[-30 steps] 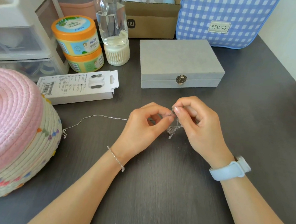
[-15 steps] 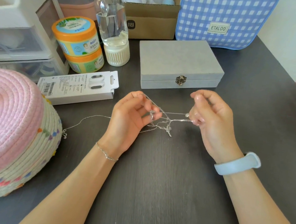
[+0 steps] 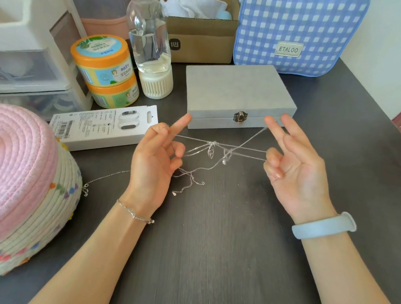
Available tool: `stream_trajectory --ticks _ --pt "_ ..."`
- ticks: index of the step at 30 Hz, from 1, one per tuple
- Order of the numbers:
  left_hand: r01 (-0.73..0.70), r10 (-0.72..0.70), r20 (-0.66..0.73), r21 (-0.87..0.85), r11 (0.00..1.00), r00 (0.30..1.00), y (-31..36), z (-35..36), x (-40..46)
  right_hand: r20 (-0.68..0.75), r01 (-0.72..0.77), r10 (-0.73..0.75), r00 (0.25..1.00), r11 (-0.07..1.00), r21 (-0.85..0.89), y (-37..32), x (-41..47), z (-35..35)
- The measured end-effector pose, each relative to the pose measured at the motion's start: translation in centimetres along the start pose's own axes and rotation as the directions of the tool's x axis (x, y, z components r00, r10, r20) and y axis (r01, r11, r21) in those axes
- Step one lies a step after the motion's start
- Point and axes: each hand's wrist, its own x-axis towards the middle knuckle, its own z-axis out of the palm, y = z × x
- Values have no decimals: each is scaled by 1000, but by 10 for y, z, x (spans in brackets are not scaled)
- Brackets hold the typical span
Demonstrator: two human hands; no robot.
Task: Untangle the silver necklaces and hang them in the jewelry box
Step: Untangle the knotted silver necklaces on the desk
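The tangled silver necklaces (image 3: 214, 144) hang stretched in the air between my hands, with a knot and two small pendants near the middle. My left hand (image 3: 155, 157) has its index finger straight and the other fingers curled, hooking the chains. My right hand (image 3: 294, 166) holds two fingers straight while the curled lower fingers hook the strands. Loose clasp ends (image 3: 185, 187) dangle to the dark table (image 3: 208, 251), and one chain tail (image 3: 107, 176) trails left behind my left hand. The grey jewelry box (image 3: 235, 88) sits latched shut just beyond the hands.
A pink woven basket (image 3: 6, 181) fills the left front. A white package (image 3: 103, 126), two stacked orange jars (image 3: 102, 62) and a clear bottle (image 3: 151, 47) stand left of the box. A cardboard box (image 3: 201, 38), checked bag (image 3: 297, 25) and plastic drawers (image 3: 18, 58) line the back.
My hands have pulled apart from a close pinch, spreading the tangle into taut strands. Several fingers have straightened, and clasp ends have dropped onto the table.
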Motion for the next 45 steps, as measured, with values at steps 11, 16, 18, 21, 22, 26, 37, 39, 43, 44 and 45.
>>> stream_trajectory --ticks 11,16,18,21,22,26,37,39,43,44,45 --pt "-189 283 -202 386 903 938 1 -4 0 22 253 -416 909 510 -822 14 5 -10" --pt "-174 350 -239 543 822 906 -5 -12 5 40 201 -418 908 351 -915 12 7 -18" --pt "-140 403 -239 686 714 883 -8 -16 6 63 194 -421 905 276 -941 11 7 -21" --pt "-67 450 -237 824 562 861 -7 -16 5 96 186 -394 914 197 -963 13 10 -26" --pt "-36 450 -236 855 517 861 -6 -15 4 102 180 -388 916 170 -969 13 11 -27" --pt "15 442 -160 949 314 883 -9 -14 2 65 83 -418 906 26 -996 11 9 -25" --pt "-488 362 481 869 -77 799 -38 -1 -6 131 114 -168 977 -111 -987 10 0 -11" --pt "-538 295 538 838 -89 790 -45 2 -7 142 130 -153 978 -90 -987 12 -1 -10" --pt "-502 270 495 864 -46 826 -48 4 -6 167 158 -96 981 -99 -983 12 1 -11" --pt "-487 260 476 873 -24 840 -48 4 -6 177 168 -80 981 -114 -979 12 2 -11" --pt "-475 254 462 880 -9 850 -48 4 -6 191 182 -67 979 -115 -976 12 2 -12"
